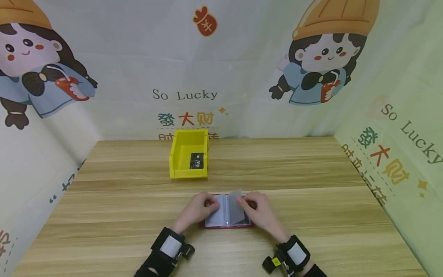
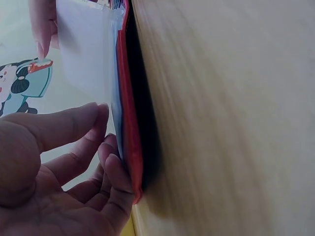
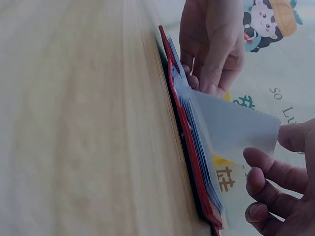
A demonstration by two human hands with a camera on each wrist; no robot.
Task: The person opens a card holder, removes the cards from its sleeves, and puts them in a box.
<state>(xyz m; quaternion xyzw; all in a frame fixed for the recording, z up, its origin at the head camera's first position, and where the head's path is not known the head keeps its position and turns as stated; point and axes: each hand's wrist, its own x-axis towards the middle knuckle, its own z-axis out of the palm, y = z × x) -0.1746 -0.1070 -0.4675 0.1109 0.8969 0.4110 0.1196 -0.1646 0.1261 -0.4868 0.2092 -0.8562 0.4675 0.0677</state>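
Note:
A small card holder (image 1: 215, 215) with a red cover lies open on the table, its clear plastic sleeves showing on both sides of the middle fold. My left hand (image 1: 199, 208) holds its left side, with fingertips at the red edge (image 2: 129, 113) in the left wrist view. On the other side, my right hand (image 1: 259, 209) pinches the outer edge of one translucent sleeve page (image 3: 236, 128) between thumb and forefinger. That page stands raised from the stack of sleeves (image 3: 199, 142) beneath it.
Behind the card holder stands a yellow bin (image 1: 188, 173), with a black card (image 1: 197, 161) marked "Vip" inside. The wood-grain table (image 1: 294, 165) meets a printed cloth backdrop (image 1: 242, 77) at the back and sides.

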